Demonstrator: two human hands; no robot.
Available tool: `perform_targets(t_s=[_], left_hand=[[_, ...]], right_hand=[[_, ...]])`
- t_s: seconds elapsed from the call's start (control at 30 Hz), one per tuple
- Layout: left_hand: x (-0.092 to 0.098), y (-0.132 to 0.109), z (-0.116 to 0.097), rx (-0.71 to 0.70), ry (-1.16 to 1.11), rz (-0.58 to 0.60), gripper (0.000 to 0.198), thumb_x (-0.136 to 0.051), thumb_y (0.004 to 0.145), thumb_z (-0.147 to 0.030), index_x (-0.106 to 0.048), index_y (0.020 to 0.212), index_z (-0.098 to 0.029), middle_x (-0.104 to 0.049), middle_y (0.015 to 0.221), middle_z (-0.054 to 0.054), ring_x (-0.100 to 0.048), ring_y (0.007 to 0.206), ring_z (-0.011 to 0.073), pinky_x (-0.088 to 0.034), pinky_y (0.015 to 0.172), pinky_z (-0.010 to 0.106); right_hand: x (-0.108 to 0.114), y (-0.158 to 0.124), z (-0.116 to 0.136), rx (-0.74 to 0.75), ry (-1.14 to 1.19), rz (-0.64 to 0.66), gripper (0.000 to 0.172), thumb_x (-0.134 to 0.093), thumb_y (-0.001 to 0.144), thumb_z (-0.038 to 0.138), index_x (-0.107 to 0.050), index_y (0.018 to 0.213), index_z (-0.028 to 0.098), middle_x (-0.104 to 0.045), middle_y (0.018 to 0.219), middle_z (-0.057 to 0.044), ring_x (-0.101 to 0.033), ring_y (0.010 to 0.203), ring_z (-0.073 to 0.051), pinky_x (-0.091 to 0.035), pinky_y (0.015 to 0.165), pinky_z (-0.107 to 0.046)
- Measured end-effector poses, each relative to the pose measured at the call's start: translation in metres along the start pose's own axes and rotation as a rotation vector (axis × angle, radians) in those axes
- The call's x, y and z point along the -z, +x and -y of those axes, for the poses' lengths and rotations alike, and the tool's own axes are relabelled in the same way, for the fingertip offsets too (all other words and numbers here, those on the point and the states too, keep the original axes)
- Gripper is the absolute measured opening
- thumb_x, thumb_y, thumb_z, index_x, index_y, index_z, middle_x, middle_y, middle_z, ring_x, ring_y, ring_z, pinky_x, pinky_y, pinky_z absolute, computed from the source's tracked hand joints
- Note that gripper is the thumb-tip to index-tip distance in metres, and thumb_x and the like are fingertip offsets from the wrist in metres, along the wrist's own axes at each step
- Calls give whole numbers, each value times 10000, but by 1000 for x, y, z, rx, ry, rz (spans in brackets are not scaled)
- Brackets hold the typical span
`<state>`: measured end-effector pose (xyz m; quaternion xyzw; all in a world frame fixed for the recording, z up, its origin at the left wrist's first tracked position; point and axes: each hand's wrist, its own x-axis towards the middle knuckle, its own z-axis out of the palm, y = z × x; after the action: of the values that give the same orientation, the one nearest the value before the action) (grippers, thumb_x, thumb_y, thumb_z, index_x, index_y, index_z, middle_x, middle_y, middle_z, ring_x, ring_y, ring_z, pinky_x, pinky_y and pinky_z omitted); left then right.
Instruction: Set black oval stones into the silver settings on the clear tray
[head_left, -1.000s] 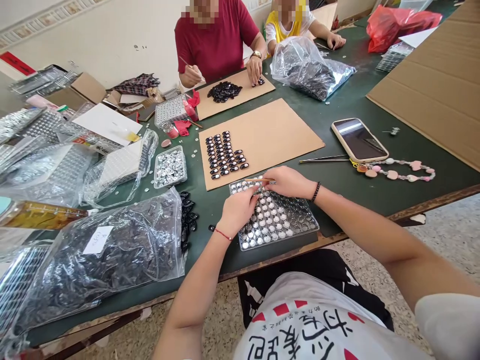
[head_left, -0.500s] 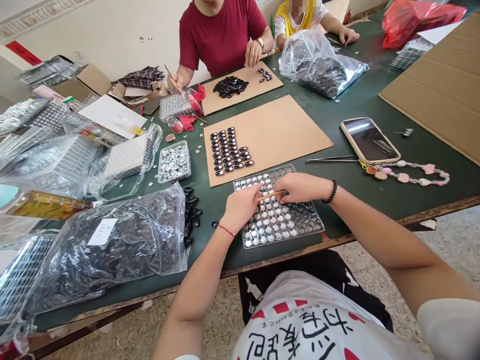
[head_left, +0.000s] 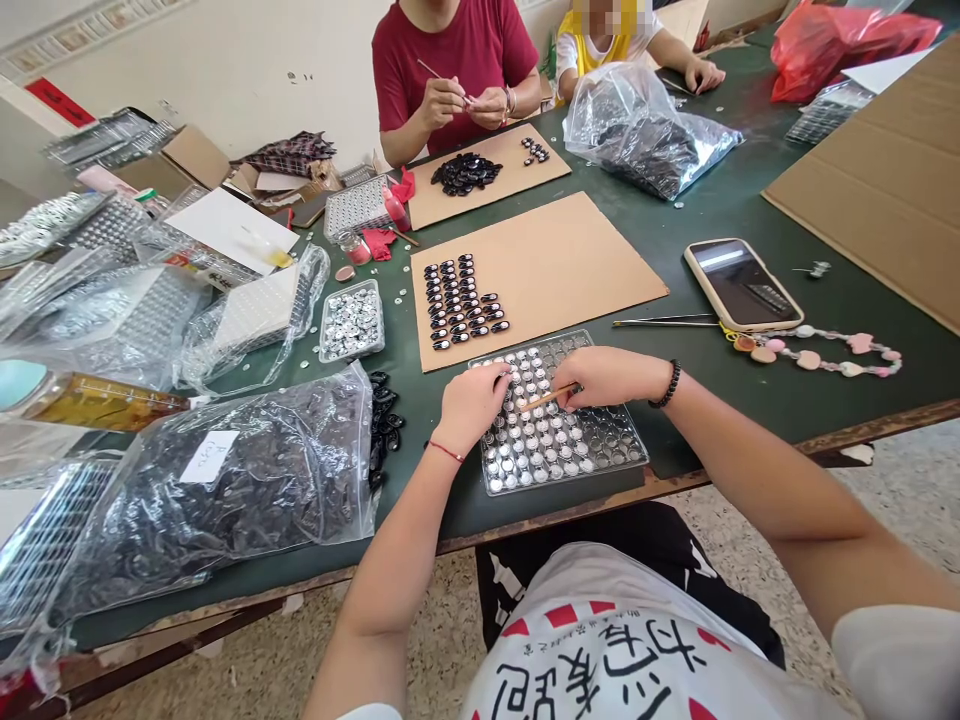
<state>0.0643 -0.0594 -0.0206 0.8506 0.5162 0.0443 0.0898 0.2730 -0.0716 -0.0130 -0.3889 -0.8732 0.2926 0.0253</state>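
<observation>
A clear tray of round white pieces in small cups lies at the table's front edge; its right part shows unfilled cups. My right hand pinches a thin wooden stick, its tip pointing left over the tray. Over the tray's left side, my left hand has its fingers drawn together; what they hold, if anything, is too small to tell. Behind the tray, a cardboard sheet bears rows of black oval pieces with pale centres. A box of silvery discs stands to the left.
A bag of black pieces and a bottle lie left, a phone and tweezers right. Across the table, a person in red works beside another person's arm. A large cardboard piece rises at right.
My left hand has moved slightly left, away from the stick, which now tilts down leftward. The person in red has raised both hands and brought them together.
</observation>
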Motion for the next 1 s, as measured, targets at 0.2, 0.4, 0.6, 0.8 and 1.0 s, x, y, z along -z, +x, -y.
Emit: perform_targets(t_s=[0.2,0.4,0.6,0.8,1.0], left_hand=[[7,-3,-3,-7,-23,10,299,-335,859,-348,-587,998,-266,-630,991,-11,-564,889,165,-411,718,256],[9,-8,-3,-62,28,86,281,-362,849,-342,-608,969,-277,-643,944,-10,-573,847,166,-410,679,253],[10,-10,-2,-101,83,129,324,-330,852,-380,-567,1065,-317,-630,971,7,-572,852,181,-406,646,256],[15,-15,-6,-100,169,181,319,-332,850,-357,-535,1096,-329,-633,899,26,-581,810,188,-410,640,264],[16,-18,-6,-103,175,191,316,-317,855,-337,-542,1075,-311,-633,888,34,-586,798,196,-421,644,279]], right_hand=[[-2,1,3,-46,-78,-37,127,-501,674,142,-615,650,194,-621,657,3,-511,599,-119,-291,525,-215],[-4,3,5,-47,-59,-110,106,-489,727,199,-587,689,189,-609,666,0,-506,606,-116,-276,516,-210],[-17,29,5,-191,-89,-429,156,-430,800,237,-574,794,175,-613,822,-32,-529,757,-140,-310,604,-216],[-28,46,10,-202,-152,-385,225,-393,841,260,-605,884,198,-582,900,-43,-539,798,-149,-319,609,-222],[-31,43,13,-210,-216,-386,213,-412,842,305,-590,887,195,-563,913,-35,-545,777,-144,-316,580,-225]])
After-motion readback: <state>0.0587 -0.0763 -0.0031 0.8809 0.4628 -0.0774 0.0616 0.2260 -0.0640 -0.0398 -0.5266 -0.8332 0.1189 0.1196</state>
